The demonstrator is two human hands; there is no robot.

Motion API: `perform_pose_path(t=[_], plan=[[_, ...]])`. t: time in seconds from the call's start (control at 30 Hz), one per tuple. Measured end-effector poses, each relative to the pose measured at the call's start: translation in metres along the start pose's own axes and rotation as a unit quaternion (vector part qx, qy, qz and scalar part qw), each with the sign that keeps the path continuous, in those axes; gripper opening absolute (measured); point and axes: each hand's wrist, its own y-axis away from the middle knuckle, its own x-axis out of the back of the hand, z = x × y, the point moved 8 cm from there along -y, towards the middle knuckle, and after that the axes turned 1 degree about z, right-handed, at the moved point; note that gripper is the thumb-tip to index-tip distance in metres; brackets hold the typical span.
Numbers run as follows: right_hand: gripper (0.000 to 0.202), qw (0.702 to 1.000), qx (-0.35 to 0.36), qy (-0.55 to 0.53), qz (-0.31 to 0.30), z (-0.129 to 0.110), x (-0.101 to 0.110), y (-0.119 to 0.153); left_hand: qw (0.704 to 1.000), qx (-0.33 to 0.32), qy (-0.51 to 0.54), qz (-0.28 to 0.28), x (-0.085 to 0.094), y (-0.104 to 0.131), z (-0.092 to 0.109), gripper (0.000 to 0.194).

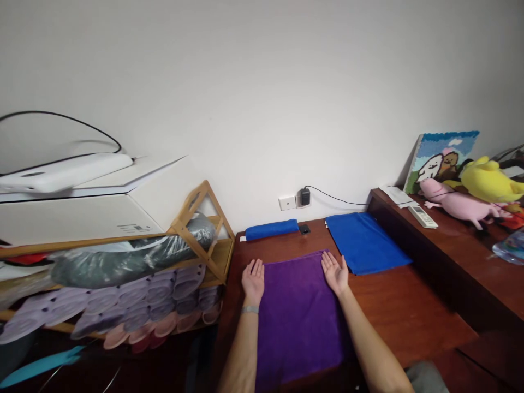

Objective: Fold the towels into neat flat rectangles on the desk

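A purple cloth [301, 322] lies spread out on the reddish-brown wooden table [393, 305]. Beside its upper left corner is my left hand [253, 281], palm up, fingers extended, holding nothing; a grey band circles that wrist. My right hand [335, 273] rests at the upper right corner, also palm up with fingers stretched out and nothing in it. Behind the purple cloth, a narrow folded blue cloth [272, 229] lies near the wall. A wider blue cloth [366, 242] lies flat to the right of my right hand.
A wooden rack [216, 256] with slippers [149, 300] and a white box [82, 218] stands at left. Along the right are a raised ledge [462, 262], a remote [423, 216], plush toys [458, 202] and a picture [444, 158]. A black plug [305, 196] sits in the wall.
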Motion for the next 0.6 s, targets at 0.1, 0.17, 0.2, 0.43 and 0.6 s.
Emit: perform_pose_path(t=[0.1,0.17,0.2,0.43,0.6], plan=[[0.049,0.999,0.032,0.004,-0.009,0.003,-0.014,0.006,0.999,-0.025,0.028,-0.014,-0.008,0.010,0.002,0.039],[0.050,0.998,0.042,0.011,-0.047,0.025,-0.031,0.012,0.997,-0.005,0.046,-0.067,-0.026,0.023,-0.020,0.042],[0.050,0.997,0.037,0.019,-0.067,0.041,-0.039,0.015,0.994,0.019,0.051,-0.099,-0.036,0.030,-0.037,0.043],[0.038,0.995,-0.001,0.095,-0.030,0.086,-0.028,0.008,0.996,0.075,0.014,-0.045,-0.030,0.035,-0.087,0.047],[0.035,0.993,0.046,0.104,0.021,0.011,-0.008,-0.007,1.000,0.002,-0.015,0.007,-0.001,0.009,-0.019,0.039]])
